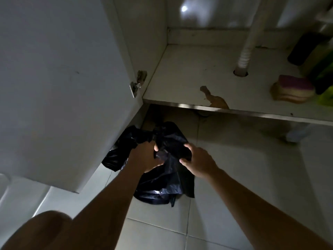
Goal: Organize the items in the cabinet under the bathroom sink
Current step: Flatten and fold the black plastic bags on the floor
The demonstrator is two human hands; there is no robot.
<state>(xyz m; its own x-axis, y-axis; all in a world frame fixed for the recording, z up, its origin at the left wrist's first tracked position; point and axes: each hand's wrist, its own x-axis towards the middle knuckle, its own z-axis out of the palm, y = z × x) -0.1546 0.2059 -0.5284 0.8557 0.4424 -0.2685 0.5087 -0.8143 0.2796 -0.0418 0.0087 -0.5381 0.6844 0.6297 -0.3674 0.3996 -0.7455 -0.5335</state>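
Grip on both sides: the left hand (146, 156) has its fingers curled round a bunched fold of the crumpled black plastic bag (162, 183). The right hand (196, 162), close beside it, pinches another fold between thumb and fingers. The bag lies under both hands on the pale tiled floor (234, 177), and its loose ends spread out to the left of the left hand and back beneath the forearms. Any printing on it cannot be made out in the dim light.

Left of the left hand, the open white cabinet door (63, 87) covers part of the bag from view. Its metal hinge (134, 87) sits beyond that hand. Beyond both hands runs the front edge of the white cabinet floor panel (180, 78), with a brown chipped patch (216, 101) on it past the right hand. Bare panel stretches from that edge back to the white corrugated drain hose (245, 56), which passes through a hole in it. Far right of the right hand, a purple-and-yellow sponge (292, 91) lies near the panel's edge. Just beside it stand a dark bottle (304, 49) and green bottles (324, 69), their labels too dark and blurred to read. Open tiles lie to the right of the right hand.
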